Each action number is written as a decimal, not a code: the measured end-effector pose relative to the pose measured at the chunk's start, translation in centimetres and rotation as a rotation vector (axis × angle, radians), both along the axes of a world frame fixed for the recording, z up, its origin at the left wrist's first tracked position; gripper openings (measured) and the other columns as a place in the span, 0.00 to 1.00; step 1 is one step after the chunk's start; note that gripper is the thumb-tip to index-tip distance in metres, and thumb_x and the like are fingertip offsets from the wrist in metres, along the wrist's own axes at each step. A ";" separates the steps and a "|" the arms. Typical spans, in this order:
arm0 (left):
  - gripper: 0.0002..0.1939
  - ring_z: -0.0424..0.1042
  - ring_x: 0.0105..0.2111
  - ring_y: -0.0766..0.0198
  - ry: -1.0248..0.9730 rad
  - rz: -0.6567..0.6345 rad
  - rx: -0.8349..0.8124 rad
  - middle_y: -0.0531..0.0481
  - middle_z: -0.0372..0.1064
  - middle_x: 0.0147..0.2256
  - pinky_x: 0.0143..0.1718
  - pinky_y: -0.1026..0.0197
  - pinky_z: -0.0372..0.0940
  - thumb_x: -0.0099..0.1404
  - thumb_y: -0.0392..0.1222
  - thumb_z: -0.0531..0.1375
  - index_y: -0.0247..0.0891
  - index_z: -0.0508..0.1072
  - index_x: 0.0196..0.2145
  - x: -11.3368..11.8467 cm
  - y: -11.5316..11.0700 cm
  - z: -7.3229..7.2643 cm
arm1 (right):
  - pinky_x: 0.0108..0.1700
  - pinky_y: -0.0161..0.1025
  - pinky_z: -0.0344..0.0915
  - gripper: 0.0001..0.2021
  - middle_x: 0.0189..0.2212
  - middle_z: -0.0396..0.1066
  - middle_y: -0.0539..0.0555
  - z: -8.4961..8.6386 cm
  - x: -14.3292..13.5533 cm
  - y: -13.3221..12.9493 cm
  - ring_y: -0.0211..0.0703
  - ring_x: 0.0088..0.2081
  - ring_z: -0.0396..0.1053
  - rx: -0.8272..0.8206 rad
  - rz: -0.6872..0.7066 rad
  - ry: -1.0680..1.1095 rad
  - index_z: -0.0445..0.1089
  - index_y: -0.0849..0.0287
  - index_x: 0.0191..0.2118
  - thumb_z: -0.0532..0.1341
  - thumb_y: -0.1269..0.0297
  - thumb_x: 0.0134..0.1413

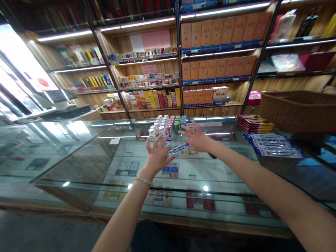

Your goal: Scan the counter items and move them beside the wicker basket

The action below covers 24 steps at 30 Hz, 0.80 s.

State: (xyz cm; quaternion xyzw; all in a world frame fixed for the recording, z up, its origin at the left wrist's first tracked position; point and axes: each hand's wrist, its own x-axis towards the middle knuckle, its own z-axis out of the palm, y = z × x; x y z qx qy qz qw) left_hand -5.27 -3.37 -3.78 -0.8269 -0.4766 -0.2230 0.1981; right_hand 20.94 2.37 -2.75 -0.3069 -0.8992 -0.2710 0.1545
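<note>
Both of my hands are over a glass display counter. A narrow blue and white packet [177,150] spans the gap between them. My left hand [156,156] has its fingers spread, with the thumb side by the packet's left end. My right hand [196,139] also has spread fingers, and its thumb side is by the packet's right end. Just beyond the hands stand rows of small bottles and cans: white ones [162,130], pink ones [171,122], green ones [176,126] and blue ones [183,120]. Part of another blue and white packet shows behind my left fingers.
On the right of the counter [112,187] lie blue and white packets [274,145], a stack of red and yellow packs [254,124] and a wicker basket [299,110]. Shelves with orange boxes [216,35] line the back. A monitor [56,96] stands at the left.
</note>
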 end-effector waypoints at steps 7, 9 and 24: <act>0.10 0.54 0.69 0.41 -0.001 0.020 0.067 0.48 0.58 0.70 0.70 0.27 0.28 0.62 0.48 0.68 0.50 0.80 0.42 0.6 -0.3 1.0 | 0.73 0.65 0.18 0.07 0.69 0.60 0.49 1.6 0.7 -1.2 0.57 0.73 0.46 0.066 0.016 0.041 0.80 0.51 0.37 0.64 0.63 0.55; 0.09 0.54 0.70 0.41 -0.007 0.020 0.083 0.49 0.58 0.70 0.70 0.28 0.28 0.62 0.48 0.68 0.50 0.80 0.42 0.8 -0.1 1.7 | 0.73 0.65 0.18 0.07 0.70 0.59 0.49 2.0 1.0 -1.5 0.57 0.73 0.46 0.096 0.012 0.070 0.80 0.52 0.38 0.63 0.63 0.56; 0.11 0.51 0.70 0.41 -0.123 -0.039 0.221 0.49 0.55 0.71 0.70 0.29 0.32 0.64 0.50 0.66 0.49 0.80 0.44 8.2 2.7 6.8 | 0.72 0.65 0.20 0.13 0.72 0.54 0.55 4.0 7.9 -3.3 0.56 0.73 0.46 0.300 -0.291 0.289 0.76 0.53 0.48 0.56 0.58 0.66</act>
